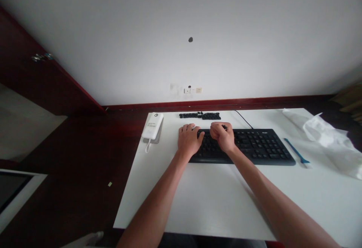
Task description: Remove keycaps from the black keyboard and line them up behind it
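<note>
On the table [198,195] lies a black keyboard [260,146].

left hand [189,141]: palm down, fingers bent forward, thumb stretched toward the other hand | right hand [223,136]: knuckles up, fingers curled tight into a fist | 2 bare forearms [158,199]: reaching forward, converging, hands just beside each other

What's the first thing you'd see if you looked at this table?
The left hand and right hand rest on the left end of a black keyboard in the middle of a white table. Just behind it lies a row of loose black keys, and a white power bank sits to the left.
</note>
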A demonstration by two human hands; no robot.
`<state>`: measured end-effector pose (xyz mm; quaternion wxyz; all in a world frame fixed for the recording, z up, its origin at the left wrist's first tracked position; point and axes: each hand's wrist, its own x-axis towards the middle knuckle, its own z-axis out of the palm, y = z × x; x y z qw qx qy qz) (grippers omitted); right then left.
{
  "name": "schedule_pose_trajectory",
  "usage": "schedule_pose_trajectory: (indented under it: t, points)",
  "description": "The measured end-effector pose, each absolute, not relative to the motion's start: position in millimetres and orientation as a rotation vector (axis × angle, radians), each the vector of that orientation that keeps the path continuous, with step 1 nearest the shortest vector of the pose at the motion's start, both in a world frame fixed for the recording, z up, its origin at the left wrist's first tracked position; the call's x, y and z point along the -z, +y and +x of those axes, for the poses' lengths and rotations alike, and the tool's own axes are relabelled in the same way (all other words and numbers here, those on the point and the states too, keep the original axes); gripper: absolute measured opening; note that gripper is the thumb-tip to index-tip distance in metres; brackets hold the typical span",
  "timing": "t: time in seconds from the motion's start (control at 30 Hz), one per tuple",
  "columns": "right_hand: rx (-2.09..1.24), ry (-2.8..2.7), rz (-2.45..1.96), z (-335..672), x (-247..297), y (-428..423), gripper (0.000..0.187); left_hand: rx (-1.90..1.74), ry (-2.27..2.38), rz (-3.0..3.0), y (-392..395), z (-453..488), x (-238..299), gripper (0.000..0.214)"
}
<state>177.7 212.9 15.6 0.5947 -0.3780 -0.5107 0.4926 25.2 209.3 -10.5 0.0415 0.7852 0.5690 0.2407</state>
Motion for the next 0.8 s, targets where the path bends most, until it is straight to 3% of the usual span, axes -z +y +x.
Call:
schedule_pose_trajectory:
  t: [0.8]
  points:
    - [-1.145, -1.19, -0.933, 174.2, -7.1, 213.0, 0.048, -0.735, 1.742, 2.405, 209.3, 25.4, 13.0, 0.027]
